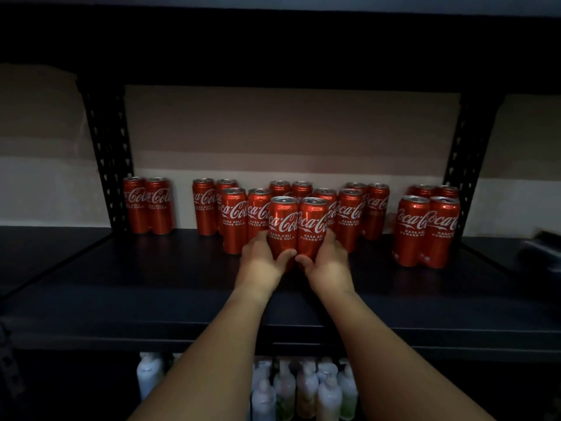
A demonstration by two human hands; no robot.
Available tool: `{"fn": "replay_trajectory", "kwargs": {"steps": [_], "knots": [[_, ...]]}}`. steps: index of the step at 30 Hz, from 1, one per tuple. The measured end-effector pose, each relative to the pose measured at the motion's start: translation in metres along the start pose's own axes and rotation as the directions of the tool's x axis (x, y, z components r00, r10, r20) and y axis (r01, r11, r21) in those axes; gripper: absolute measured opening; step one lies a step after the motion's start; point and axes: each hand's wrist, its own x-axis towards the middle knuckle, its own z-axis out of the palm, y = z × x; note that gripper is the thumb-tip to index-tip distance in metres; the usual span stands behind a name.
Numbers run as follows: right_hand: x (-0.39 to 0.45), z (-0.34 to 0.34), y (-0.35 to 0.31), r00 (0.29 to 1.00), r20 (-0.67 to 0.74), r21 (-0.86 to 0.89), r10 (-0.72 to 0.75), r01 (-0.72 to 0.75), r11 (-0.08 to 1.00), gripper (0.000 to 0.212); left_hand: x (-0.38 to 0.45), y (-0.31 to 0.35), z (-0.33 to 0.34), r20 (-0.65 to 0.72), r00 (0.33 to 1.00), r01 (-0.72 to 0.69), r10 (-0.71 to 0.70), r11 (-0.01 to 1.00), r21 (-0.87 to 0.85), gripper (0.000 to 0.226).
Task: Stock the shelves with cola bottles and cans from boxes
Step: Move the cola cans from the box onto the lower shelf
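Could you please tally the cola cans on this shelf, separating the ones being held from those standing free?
Held cans, gripped by the left hand and right hand: 2
Free-standing cans on the shelf: 16
Total: 18

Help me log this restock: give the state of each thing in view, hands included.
Left hand: grips the left front can.
Right hand: grips the right front can.
Two front cans: upright, side by side, touching.
Other cans: upright, in paired groups.
Shelf: partly stocked.
Pump bottles: upright on the lower shelf.
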Motion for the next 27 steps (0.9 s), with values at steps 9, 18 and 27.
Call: {"fn": "replay_trajectory", "kwargs": {"steps": [9, 18, 27], "knots": [[0.0044, 0.0027, 0.0044, 0.999, 0.002, 0.077, 0.044, -0.044, 0.996, 0.074, 0.0051, 0.0006, 0.0033, 0.004, 1.0, 0.02, -0.02, 1.0, -0.002, 0.057], [-0.0005, 0.0009, 0.005, 1.0, 0.01, 0.067, 0.018, -0.019, 0.998, 0.073, -0.001, 0.0045, -0.0005, 0.01, 0.996, 0.091, -0.091, 0.992, -0.083, 0.055], [0.0004, 0.0013, 0.0053, 1.0, 0.014, 0.044, 0.025, -0.025, 0.999, 0.07, -0.0031, 0.0084, -0.0027, -0.004, 0.997, 0.081, -0.082, 0.992, -0.096, 0.053]]}}
